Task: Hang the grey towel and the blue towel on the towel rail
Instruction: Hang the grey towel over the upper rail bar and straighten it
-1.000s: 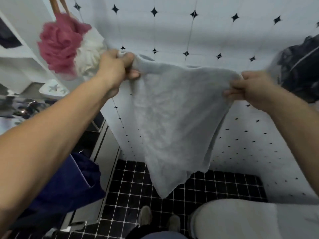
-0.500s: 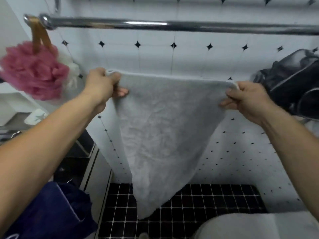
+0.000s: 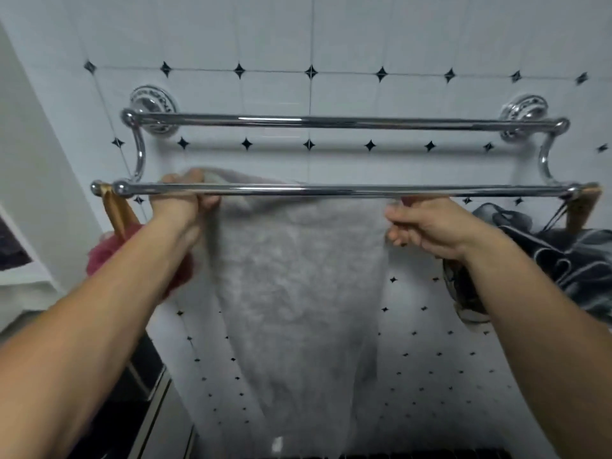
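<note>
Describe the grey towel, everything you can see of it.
The grey towel is pale, soft and fluffy-looking terry, blurred here. It hangs spread against the tiled wall, narrowing downward, its top edge raised behind the lower bar of the towel rail, not clearly draped over it. The left hand grips its top left corner, the right hand its right edge.

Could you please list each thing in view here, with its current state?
Grey towel: held up by its top edge behind the front rail, not yet draped.
Left hand: gripping the towel's left corner.
Right hand: gripping the right corner.
Towel rail: both bars bare.
Pink sponge: hanging at left end.
</note>
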Motion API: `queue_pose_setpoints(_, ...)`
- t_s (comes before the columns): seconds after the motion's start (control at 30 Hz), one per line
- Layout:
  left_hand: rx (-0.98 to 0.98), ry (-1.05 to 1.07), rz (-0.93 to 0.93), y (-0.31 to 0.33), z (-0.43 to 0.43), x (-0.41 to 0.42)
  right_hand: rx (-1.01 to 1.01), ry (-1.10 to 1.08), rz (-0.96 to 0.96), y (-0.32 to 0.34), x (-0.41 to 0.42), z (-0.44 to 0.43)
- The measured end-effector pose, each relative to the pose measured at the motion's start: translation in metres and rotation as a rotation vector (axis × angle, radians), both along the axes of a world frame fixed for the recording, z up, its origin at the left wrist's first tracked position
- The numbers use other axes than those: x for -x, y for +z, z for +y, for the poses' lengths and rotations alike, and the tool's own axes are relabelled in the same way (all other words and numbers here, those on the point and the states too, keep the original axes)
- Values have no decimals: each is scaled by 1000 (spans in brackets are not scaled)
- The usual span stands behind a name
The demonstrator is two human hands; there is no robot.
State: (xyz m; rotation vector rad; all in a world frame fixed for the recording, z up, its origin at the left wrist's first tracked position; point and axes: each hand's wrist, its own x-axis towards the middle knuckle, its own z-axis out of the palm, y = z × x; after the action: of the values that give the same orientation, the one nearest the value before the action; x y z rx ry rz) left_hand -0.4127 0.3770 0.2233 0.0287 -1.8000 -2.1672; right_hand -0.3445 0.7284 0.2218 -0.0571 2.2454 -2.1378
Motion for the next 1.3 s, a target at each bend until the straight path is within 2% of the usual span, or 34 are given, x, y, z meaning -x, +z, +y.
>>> queue_pose_setpoints(0.07,211,-180,-57,-1,-4,-6,-122,-285,-44,2,8,6)
queue_pose_setpoints(0.1,255,-243,-61,2,-8,-9,-184,-414,-45,1,11,12)
queue_pose_setpoints(0.13,221,-285,-15,5,-13,-7,-189,-447,-34,1,14,17)
queue_pose_setpoints(0.23,73,-316,-1,5,-20,-4,-82,-395,34,-4,16,20)
queue_pose_setpoints(0.3,101,-263,-106,-4,-18,-3,-76,-401,61,-7,17,21)
queue_pose_setpoints(0.37,118,-250,-136,-9,-17,-1,-92,-395,66,-11,18,22)
queue_pose_setpoints(0.73,90,-197,-80,-17,-14,-6,-126,-313,128,-24,26,25)
queue_pose_setpoints(0.87,1,-35,-22,-18,-7,-11,-79,-357,208,-24,27,17)
queue_pose_setpoints(0.9,37,-3,18,-20,-5,-13,-52,-341,221,-26,26,14)
queue_pose_setpoints(0.93,163,-28,41,-26,-5,-15,-52,-268,193,-28,24,12)
queue_pose_setpoints(0.97,403,-126,11,-33,-2,-20,-122,-121,103,-34,20,10)
queue_pose_setpoints(1.03,926,-427,-225,-53,-2,-31,-468,311,-193,-46,6,7)
queue_pose_setpoints(1.07,1027,-470,-294,-59,-3,-34,-584,439,-280,-53,1,6)
queue_pose_setpoints(1.1,973,-424,-296,-62,-3,-33,-567,436,-290,-60,0,6)
queue_pose_setpoints(1.13,775,-304,-263,-62,-3,-29,-440,323,-256,-65,2,6)
queue_pose_setpoints(1.2,394,-2,-172,-60,-6,-20,-156,-77,-162,-72,9,7)
queue_pose_setpoints(1.23,357,44,-145,-60,-6,-16,-108,-207,-129,-72,13,9)
queue_pose_setpoints(1.3,455,-14,-145,-63,-2,-12,-139,-220,-122,-71,18,12)
